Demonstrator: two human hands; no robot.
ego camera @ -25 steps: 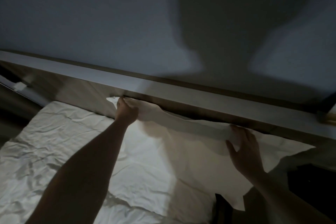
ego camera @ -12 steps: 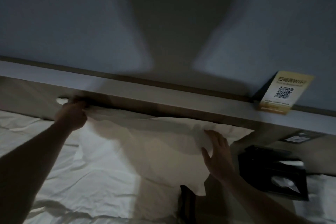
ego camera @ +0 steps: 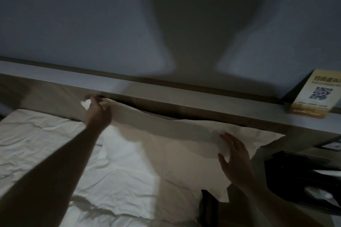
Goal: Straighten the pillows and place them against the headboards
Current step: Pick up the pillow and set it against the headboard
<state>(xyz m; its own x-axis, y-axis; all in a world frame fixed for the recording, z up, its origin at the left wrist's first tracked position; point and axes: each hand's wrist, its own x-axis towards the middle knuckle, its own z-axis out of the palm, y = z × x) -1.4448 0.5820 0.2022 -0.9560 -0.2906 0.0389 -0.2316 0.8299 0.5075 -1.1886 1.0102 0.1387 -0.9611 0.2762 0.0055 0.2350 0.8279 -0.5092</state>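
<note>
Dim grey wall (ego camera: 92,24) rises behind one wooden headboard (ego camera: 184,105) and one rumpled sheet (ego camera: 46,143). One pillow (ego camera: 175,143) leans against the headboard, its long axis running left to right along it. My left hand (ego camera: 97,114) pinches its upper left corner; my right hand (ego camera: 234,160) presses flat on its right side, fingers straight. One card (ego camera: 317,96) with a square code is cut off at the right edge, and a black box (ego camera: 299,177) below is too dark to make out.
</note>
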